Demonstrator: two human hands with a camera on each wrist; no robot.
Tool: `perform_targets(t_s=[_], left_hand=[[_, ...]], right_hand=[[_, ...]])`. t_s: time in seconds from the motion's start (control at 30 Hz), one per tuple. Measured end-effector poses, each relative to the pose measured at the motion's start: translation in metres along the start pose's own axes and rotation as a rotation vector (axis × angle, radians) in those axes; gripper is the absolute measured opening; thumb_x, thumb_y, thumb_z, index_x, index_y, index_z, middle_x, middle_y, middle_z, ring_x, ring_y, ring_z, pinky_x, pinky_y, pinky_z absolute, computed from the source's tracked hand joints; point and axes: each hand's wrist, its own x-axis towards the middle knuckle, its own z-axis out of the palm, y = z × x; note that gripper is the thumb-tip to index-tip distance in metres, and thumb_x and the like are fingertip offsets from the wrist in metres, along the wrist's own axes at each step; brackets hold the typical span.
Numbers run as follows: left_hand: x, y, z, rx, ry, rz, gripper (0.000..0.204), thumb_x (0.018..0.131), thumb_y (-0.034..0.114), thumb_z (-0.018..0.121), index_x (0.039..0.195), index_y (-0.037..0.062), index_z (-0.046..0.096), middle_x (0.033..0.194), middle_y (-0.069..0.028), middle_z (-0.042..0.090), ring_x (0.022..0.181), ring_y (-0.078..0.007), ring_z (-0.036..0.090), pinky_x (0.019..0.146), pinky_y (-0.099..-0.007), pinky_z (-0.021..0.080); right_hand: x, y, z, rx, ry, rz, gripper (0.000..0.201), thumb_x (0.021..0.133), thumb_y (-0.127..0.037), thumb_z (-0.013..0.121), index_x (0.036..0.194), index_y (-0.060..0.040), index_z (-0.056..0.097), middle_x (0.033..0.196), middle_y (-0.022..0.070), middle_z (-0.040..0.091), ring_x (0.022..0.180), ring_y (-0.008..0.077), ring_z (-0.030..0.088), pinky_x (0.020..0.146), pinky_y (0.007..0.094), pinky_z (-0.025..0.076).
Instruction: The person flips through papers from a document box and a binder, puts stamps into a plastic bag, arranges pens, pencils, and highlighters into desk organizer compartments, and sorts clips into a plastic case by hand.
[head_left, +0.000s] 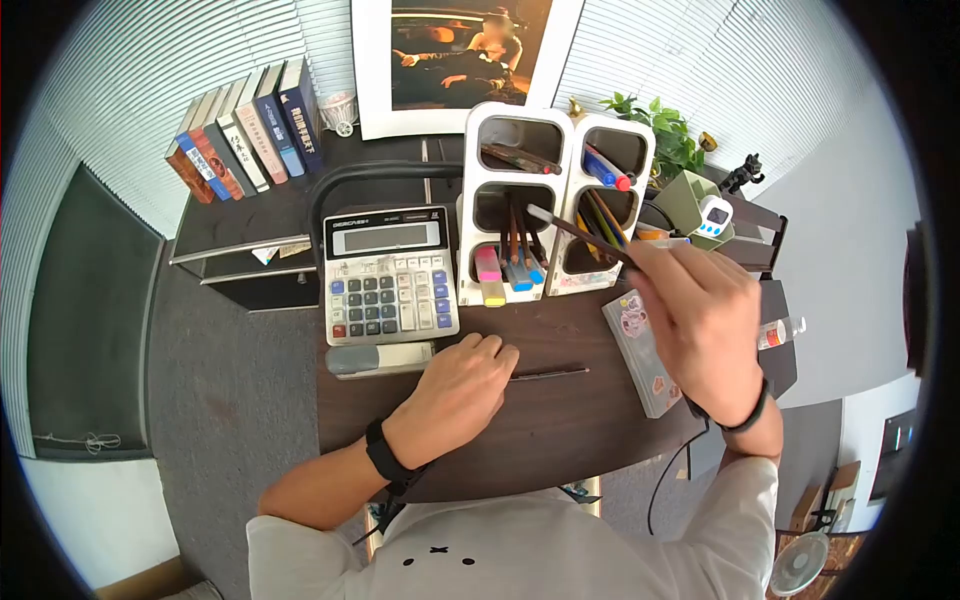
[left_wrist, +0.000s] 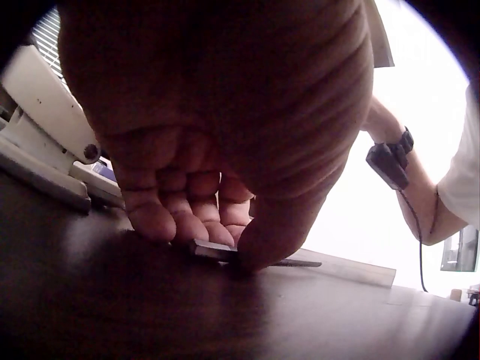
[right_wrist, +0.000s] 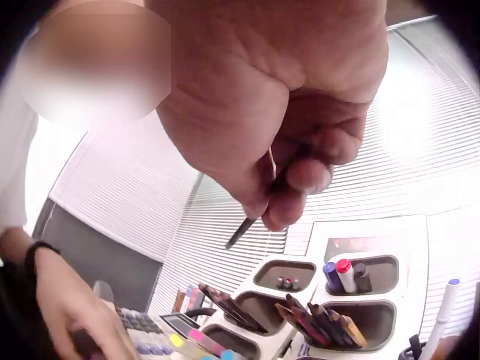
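Note:
My right hand (head_left: 700, 315) is raised over the right side of the desk and pinches a slim dark pencil-like stick (head_left: 588, 238) between thumb and fingers. The stick's pale end points left, in front of the white desk organizer (head_left: 467, 215). Down on the desk, my left hand (head_left: 455, 390) has its fingers curled and its fingertips at the wood. Its thumb and fingers pinch a second thin dark pencil (head_left: 552, 375), which lies along the desktop. In the left wrist view this pencil's thick end (left_wrist: 214, 250) shows between thumb and fingertips.
The organizer holds highlighters (head_left: 488, 265), markers (head_left: 605, 170) and several pencils. A calculator (head_left: 390, 275) and a grey-and-white stapler (head_left: 380, 358) stand at left. A flat case with stickers (head_left: 640, 350) lies under my right hand, with a small bottle (head_left: 782, 332) beyond it. Books (head_left: 245, 130) stand at back left.

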Motion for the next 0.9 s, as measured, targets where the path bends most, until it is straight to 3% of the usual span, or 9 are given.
perform_targets(t_s=[0.17, 0.37, 0.43, 0.5, 0.6, 0.7, 0.73, 0.87, 0.9], left_hand=[[-0.001, 0.001, -0.002, -0.017, 0.007, -0.01, 0.02, 0.082, 0.0, 0.074, 0.096, 0.0019, 0.06, 0.093, -0.0128, 0.059, 0.09, -0.0316, 0.062, 0.081, -0.0425, 0.054], [-0.001, -0.001, 0.001, -0.008, 0.014, 0.006, 0.019, 0.083, -0.001, 0.074, 0.095, 0.0021, 0.059, 0.093, -0.0131, 0.059, 0.09, -0.0318, 0.062, 0.08, -0.0427, 0.053], [0.0, -0.001, -0.001, -0.019, 0.017, 0.009, 0.019, 0.083, -0.001, 0.073, 0.096, 0.0023, 0.059, 0.093, -0.0131, 0.059, 0.09, -0.0318, 0.061, 0.08, -0.0428, 0.053], [-0.001, 0.002, -0.003, -0.031, 0.031, -0.006, 0.019, 0.084, -0.002, 0.072, 0.096, 0.0025, 0.059, 0.094, -0.013, 0.058, 0.09, -0.0319, 0.061, 0.08, -0.043, 0.053], [0.003, 0.006, -0.01, -0.102, 0.109, -0.013, 0.018, 0.087, -0.003, 0.07, 0.098, 0.0024, 0.057, 0.096, -0.0131, 0.057, 0.09, -0.033, 0.059, 0.08, -0.0443, 0.051], [0.006, 0.01, -0.012, -0.198, 0.201, 0.016, 0.017, 0.089, -0.003, 0.069, 0.101, 0.0019, 0.057, 0.097, -0.0131, 0.057, 0.09, -0.034, 0.058, 0.08, -0.0455, 0.05], [0.007, 0.011, -0.012, -0.213, 0.233, 0.016, 0.017, 0.09, -0.002, 0.069, 0.101, 0.0017, 0.057, 0.099, -0.0137, 0.057, 0.091, -0.0348, 0.058, 0.08, -0.0452, 0.05], [0.008, 0.009, -0.009, -0.304, 0.382, 0.035, 0.027, 0.092, 0.003, 0.075, 0.111, 0.001, 0.056, 0.104, -0.0131, 0.059, 0.091, -0.0311, 0.061, 0.079, -0.0403, 0.052], [0.007, 0.012, -0.01, -0.3, 0.382, 0.034, 0.027, 0.092, 0.003, 0.075, 0.111, 0.001, 0.056, 0.104, -0.0131, 0.059, 0.091, -0.0311, 0.061, 0.079, -0.0403, 0.052]], right_hand=[[0.024, 0.002, 0.038, -0.096, -0.022, -0.037, 0.011, 0.083, -0.003, 0.067, 0.091, -0.0012, 0.06, 0.081, 0.01, 0.056, 0.066, 0.0263, 0.066, 0.057, 0.0393, 0.051], [0.038, -0.011, 0.051, -0.048, -0.146, -0.003, 0.029, 0.082, 0.002, 0.066, 0.109, 0.0032, 0.059, 0.092, 0.0153, 0.062, 0.074, 0.0313, 0.071, 0.063, 0.0418, 0.057], [0.03, -0.01, 0.052, 0.255, 0.128, -0.099, 0.036, 0.082, 0.003, 0.067, 0.118, 0.0015, 0.061, 0.093, 0.014, 0.061, 0.071, 0.0334, 0.068, 0.062, 0.0428, 0.055], [0.015, -0.011, 0.037, 0.318, 0.136, -0.102, 0.037, 0.082, 0.003, 0.07, 0.119, -0.0011, 0.065, 0.09, 0.0123, 0.06, 0.072, 0.0345, 0.066, 0.062, 0.0426, 0.054], [-0.007, -0.008, 0.019, 0.365, -0.108, 0.079, 0.019, 0.089, -0.005, 0.075, 0.108, -0.0023, 0.072, 0.087, 0.0111, 0.065, 0.08, 0.032, 0.069, 0.064, 0.0411, 0.054], [-0.019, 0.001, 0.011, 0.482, -0.273, -0.004, 0.022, 0.09, -0.012, 0.079, 0.11, -0.0028, 0.073, 0.09, 0.0112, 0.069, 0.079, 0.0327, 0.07, 0.063, 0.042, 0.054], [-0.026, 0.0, 0.014, 0.581, -0.314, 0.065, 0.022, 0.088, -0.013, 0.082, 0.107, -0.0027, 0.075, 0.089, 0.0116, 0.07, 0.077, 0.0335, 0.069, 0.063, 0.0416, 0.054], [-0.029, 0.004, -0.002, 0.652, -0.342, 0.102, 0.017, 0.087, -0.005, 0.081, 0.102, -0.0004, 0.075, 0.089, 0.0122, 0.07, 0.075, 0.0321, 0.069, 0.063, 0.0401, 0.053], [-0.027, 0.005, -0.01, 0.626, -0.234, 0.128, 0.015, 0.086, -0.001, 0.08, 0.1, 0.0005, 0.075, 0.088, 0.0123, 0.069, 0.073, 0.0307, 0.068, 0.062, 0.0391, 0.053]])
